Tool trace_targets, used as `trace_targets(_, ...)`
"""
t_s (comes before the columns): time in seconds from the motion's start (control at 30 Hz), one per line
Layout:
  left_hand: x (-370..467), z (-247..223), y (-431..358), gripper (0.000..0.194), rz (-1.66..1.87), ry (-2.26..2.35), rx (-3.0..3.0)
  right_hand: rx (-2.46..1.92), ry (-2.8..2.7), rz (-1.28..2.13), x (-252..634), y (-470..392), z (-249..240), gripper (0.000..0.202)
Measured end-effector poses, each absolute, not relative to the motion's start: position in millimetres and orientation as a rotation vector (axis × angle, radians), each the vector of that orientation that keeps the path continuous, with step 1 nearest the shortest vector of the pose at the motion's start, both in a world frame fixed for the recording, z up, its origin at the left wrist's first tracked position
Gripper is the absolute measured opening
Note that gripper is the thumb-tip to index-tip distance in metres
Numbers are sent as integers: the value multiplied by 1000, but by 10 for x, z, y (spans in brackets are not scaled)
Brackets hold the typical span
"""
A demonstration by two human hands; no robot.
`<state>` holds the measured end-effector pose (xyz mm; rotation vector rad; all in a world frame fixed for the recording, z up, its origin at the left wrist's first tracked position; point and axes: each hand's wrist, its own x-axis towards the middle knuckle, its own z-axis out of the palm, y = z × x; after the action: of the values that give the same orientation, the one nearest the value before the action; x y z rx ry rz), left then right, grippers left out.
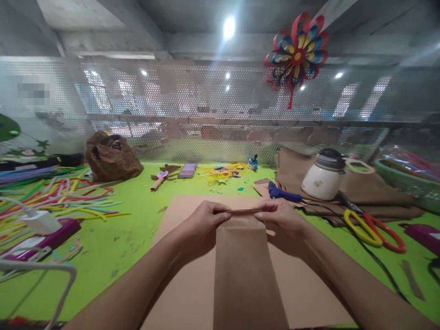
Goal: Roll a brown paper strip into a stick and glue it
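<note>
A long strip of brown paper (245, 275) runs toward me over a light tan board (182, 284). Its far end is turned over in a narrow fold. My left hand (208, 227) pinches the left corner of that fold between thumb and fingers. At the right corner, my right hand (283, 224) pinches the same folded edge. Both hands are level with each other, and the strip lies between my forearms. Just beyond my right hand lies a blue glue gun (283, 192).
Scissors (374, 229) with yellow and orange handles, a white jar (323, 176) and stacked brown paper (292, 169) stand to the right. Colourful strips (68, 197), a purple power strip (58, 238) and a brown bag (112, 158) are at left. A green basket (412, 183) stands far right.
</note>
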<state>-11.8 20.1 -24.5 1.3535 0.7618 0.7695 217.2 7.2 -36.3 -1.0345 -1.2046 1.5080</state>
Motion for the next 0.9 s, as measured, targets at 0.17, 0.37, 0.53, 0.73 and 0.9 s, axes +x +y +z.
trace_targets(0.17, -95, -112, 168, 17, 831, 858, 1552, -1067, -1239, 1462, 2184, 44, -326, 23)
trace_targets(0.37, -114, -111, 87, 20, 893, 974, 1822, -980, -1026, 1559, 2049, -117, -244, 18)
trace_targets(0.53, -158, -15, 140, 34, 701, 961, 1670, -952, -1102, 1521, 1904, -171, -236, 9)
trace_targets(0.73, -176, -66, 130, 36, 527, 918, 1615, -1020, -1216, 1397, 1802, -186, -316, 5)
trace_targets(0.9, -166, -111, 44, 34, 478, 887, 1616, -1027, -1237, 1336, 1800, -160, -371, 3)
